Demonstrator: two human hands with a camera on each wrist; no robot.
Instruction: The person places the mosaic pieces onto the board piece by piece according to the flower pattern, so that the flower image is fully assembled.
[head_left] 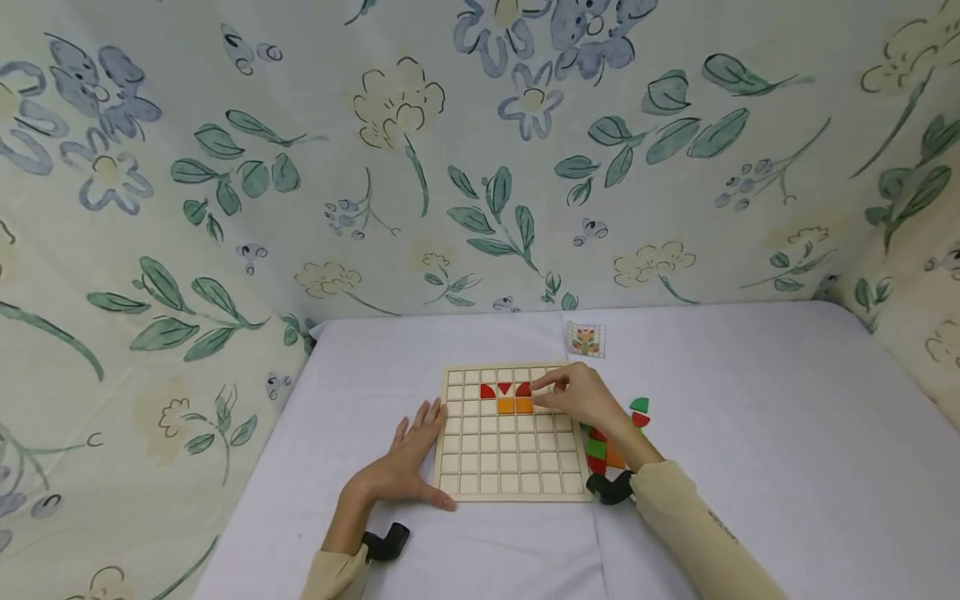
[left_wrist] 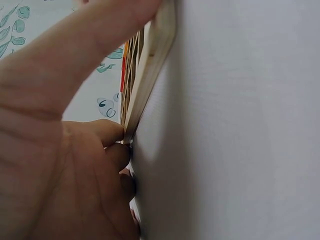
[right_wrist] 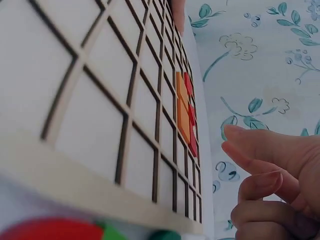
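Observation:
A wooden grid board (head_left: 480, 460) lies on the white cloth. In its upper rows sit a red quarter-round piece (head_left: 487, 392), a small red triangle (head_left: 505, 388), a second red quarter-round (head_left: 522, 390) and two orange squares (head_left: 506, 406). My left hand (head_left: 401, 462) rests along the board's left edge, fingers spread, thumb near the front left corner. Beside the right-hand red piece hovers my right hand (head_left: 581, 396); thumb and index tips are slightly apart in the head view. In the right wrist view, this hand (right_wrist: 280, 175) shows nothing between its fingertips.
Several loose pieces lie right of the board, partly hidden under the right forearm, among them a green square (head_left: 596, 449) and a green quarter-round (head_left: 639, 405). A small pattern card (head_left: 586, 340) lies behind the board. Floral cloth (head_left: 480, 167) hangs behind the table.

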